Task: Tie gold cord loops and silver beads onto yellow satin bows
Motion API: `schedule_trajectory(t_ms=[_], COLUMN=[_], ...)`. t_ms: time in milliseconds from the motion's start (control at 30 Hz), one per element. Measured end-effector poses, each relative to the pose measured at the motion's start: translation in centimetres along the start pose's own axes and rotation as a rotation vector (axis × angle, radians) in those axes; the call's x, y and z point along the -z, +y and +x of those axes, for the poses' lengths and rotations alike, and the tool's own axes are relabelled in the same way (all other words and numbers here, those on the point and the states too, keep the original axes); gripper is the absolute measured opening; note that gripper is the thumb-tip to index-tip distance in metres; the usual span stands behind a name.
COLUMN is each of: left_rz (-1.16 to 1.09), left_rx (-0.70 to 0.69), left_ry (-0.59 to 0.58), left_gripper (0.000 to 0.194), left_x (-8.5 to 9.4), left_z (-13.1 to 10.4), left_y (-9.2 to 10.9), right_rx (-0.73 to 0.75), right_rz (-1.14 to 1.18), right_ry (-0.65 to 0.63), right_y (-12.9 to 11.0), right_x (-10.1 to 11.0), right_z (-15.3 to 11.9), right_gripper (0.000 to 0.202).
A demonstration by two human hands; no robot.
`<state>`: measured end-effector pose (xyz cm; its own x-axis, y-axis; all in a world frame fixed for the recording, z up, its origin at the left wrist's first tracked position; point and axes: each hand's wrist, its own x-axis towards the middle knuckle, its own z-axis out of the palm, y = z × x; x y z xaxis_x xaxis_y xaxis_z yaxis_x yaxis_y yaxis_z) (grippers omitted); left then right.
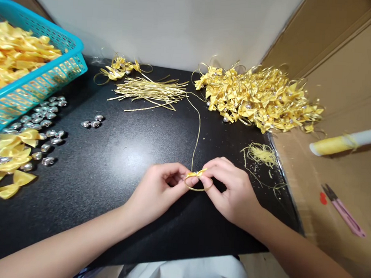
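Between the fingertips of both hands is a small yellow ribbon bow [197,173], mostly covered by the fingers. My left hand [166,182] pinches its left side, and my right hand [228,184] pinches its right side. A gold cord loop [197,190] hangs in a ring just below the bow, touching the fingers. From the bow a thin yellow thread [199,127] runs up across the black table [105,192] to the heap of finished bows. Whether a silver bead sits on the held bow is hidden.
A blue basket [79,49] of yellow bows stands at left, with silver beads [47,114] and loose bows [14,159] beside it. Gold cord pieces [153,90] and a heap of looped bows [255,97] lie behind. Tangled thread [262,155], pink snips [347,216] and a roll [347,142] are right.
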<state>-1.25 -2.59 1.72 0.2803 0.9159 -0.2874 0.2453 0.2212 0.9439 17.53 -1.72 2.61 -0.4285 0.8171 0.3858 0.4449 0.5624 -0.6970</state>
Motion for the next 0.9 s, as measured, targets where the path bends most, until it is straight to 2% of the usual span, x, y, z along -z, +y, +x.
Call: schedule_trajectory(t_ms=[333,467,567,633,733,900], left_rz=[0.078,-0.005,-0.039,-0.023,0.060,0.292], left_rx=[-0.068,-0.024,0.003,0.009,-0.032,-0.253], left_ry=[0.082,0.081,0.084,0.083,0.084,0.105], left_gripper=[0.021,0.020,0.022,0.023,0.017,0.011], left_x=[-0.3,-0.3,-0.3,-0.3,-0.3,-0.3], left_z=[-0.4,-0.3,-0.2,-0.2,-0.4,-0.6], left_y=[0.0,-0.1,-0.2,-0.2,0.2,0.8], right_rx=[-0.001,0.008,0.040,0.078,0.052,-0.099], right_rz=[0.000,-0.121,-0.229,-0.252,-0.330,-0.322], right_ry=[-0.007,0.135,0.211,0.172,0.112,-0.006], right_y=[0.0,-0.2,-0.8,-1.1,-1.3,-1.0], right_x=[-0.3,-0.2,0.0,0.1,-0.1,-0.4], right_z=[-0.2,-0.2,-0.3,-0.4,-0.7,-0.6], right_gripper=[0.017,0.013,0.029,0.028,0.008,0.011])
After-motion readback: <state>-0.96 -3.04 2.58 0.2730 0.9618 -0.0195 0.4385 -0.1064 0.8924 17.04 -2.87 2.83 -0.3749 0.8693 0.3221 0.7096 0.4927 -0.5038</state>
